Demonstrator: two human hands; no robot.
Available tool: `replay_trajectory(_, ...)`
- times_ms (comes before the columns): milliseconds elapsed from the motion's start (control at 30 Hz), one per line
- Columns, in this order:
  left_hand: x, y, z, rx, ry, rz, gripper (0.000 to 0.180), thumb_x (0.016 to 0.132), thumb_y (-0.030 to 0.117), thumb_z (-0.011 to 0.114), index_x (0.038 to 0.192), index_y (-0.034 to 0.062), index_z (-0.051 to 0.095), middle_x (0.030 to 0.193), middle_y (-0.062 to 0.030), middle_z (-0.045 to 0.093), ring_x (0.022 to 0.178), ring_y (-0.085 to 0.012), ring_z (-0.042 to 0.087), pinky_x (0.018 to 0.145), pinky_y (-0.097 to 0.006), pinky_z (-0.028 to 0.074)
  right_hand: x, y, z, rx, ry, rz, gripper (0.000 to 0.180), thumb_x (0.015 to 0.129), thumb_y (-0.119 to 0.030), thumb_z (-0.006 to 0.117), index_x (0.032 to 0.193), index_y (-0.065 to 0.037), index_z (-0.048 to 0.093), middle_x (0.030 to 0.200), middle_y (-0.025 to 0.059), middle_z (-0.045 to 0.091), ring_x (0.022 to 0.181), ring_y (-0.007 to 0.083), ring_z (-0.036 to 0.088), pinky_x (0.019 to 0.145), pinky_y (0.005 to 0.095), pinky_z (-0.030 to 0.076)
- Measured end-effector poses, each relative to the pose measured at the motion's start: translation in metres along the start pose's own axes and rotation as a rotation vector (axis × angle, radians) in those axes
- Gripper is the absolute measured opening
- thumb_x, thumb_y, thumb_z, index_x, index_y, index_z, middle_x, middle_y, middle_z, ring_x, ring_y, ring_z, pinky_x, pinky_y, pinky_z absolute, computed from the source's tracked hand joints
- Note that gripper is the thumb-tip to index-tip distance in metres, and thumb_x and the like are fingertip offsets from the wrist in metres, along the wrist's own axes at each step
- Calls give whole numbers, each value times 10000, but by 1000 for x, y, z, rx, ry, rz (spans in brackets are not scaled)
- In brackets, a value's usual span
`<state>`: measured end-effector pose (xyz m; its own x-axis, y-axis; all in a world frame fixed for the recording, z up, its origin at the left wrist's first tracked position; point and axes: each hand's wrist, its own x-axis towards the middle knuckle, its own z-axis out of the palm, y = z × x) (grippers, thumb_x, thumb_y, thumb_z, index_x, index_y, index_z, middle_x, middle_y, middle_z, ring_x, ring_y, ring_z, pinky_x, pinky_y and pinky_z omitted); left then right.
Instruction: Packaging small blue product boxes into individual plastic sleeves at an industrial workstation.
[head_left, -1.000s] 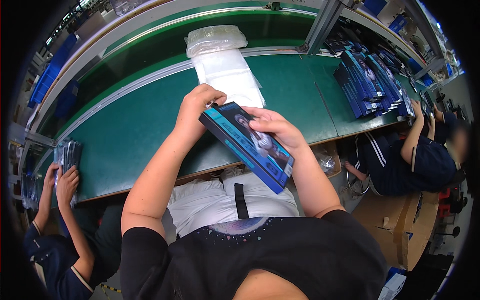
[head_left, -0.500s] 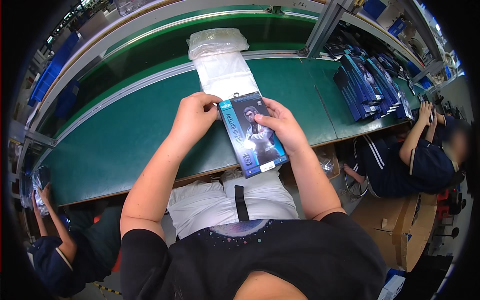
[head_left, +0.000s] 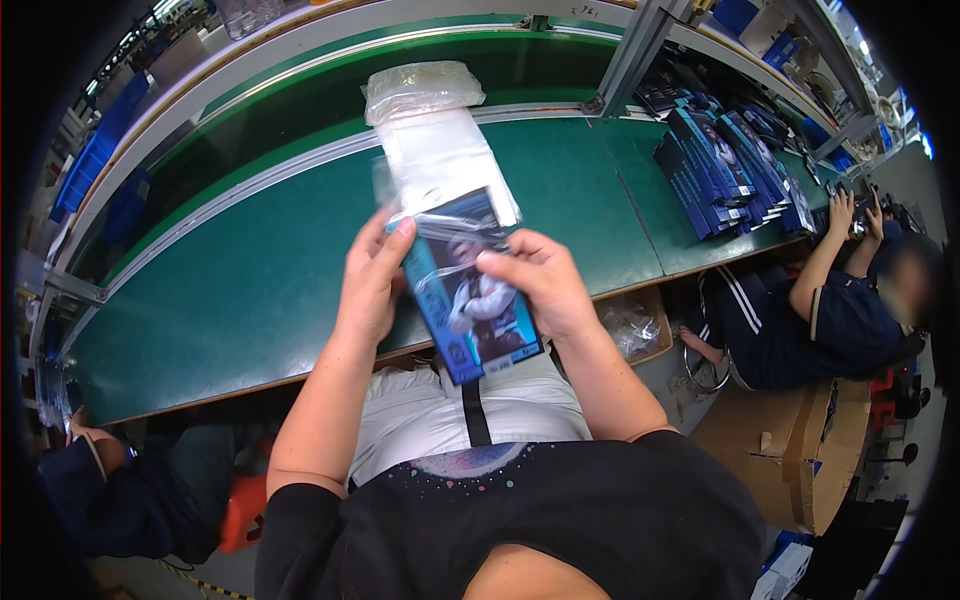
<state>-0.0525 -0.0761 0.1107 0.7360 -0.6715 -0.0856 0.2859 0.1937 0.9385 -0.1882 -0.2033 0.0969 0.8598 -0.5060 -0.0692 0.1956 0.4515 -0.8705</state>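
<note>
A flat dark blue and teal retail box (head_left: 484, 325) with a printed figure on its front is held tilted over the bench's near edge. Clear plastic film, apparently a bag (head_left: 448, 226), lies across its upper part. My left hand (head_left: 372, 270) is closed at the box's upper left corner, thumb on the film. My right hand (head_left: 545, 285) grips the right edge, thumb on the front and its other fingers partly hidden behind. Just beyond, a pile of white translucent bags (head_left: 440, 150) lies on the bench, with a bulging clear plastic bundle (head_left: 422, 92) at its far end.
Several similar boxes (head_left: 705, 170) are stacked on the green bench (head_left: 240, 300) at the right. A metal frame (head_left: 625, 65) rises behind. Co-workers (head_left: 850, 300) sit at both sides. A cardboard carton (head_left: 765, 450) stands at lower right, and a box of plastic (head_left: 635, 325) sits under the bench.
Clear film now covers the upper part of the box, which has come slightly nearer and left. My left hand has shifted from pinching beside the corner to holding film against it.
</note>
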Motion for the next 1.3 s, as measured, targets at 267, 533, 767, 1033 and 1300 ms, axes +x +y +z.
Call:
replay_trajectory(267,16,18,-16,-543,-121,-258,369,883,194,572,1140,-68,525,1087,-183,617,975,-278,625,886,-399,502,-19,-29,2,-483,-376,-31,981,663,-35,807,1452,-37,224,1018,85,584,915,135,582,759,266,475)
replay_trajectory(533,-40,15,27,-375,-704,-258,583,987,401,361,1188,-133,482,1146,-286,567,1080,-392,574,946,-456,472,-27,-50,11,-818,131,-1178,417,821,105,531,1228,12,519,1038,141,621,809,130,613,701,248,486)
replay_trajectory(767,-37,24,19,-657,-532,-432,536,983,388,374,1122,-96,558,1085,-210,620,1032,-299,605,910,-395,485,-29,-29,44,-879,-383,-900,440,835,-131,640,1225,25,511,1042,160,588,860,331,594,771,387,478)
replay_trajectory(1033,-24,58,-32,231,123,530,504,853,30,501,1347,-28,419,1268,-168,506,1105,-232,540,961,-318,401,-11,-88,-68,-1000,424,-1261,894,792,-533,660,1392,20,294,1380,181,352,1248,315,367,1016,407,323)
replay_trajectory(1300,15,21,-168,1787,687,-108,608,905,440,532,1381,81,412,1475,-137,317,1375,-360,239,1101,-545,145,-21,-182,-314,-733,1580,-1058,699,955,-507,401,1337,78,380,1284,237,453,1191,326,430,1030,354,295)
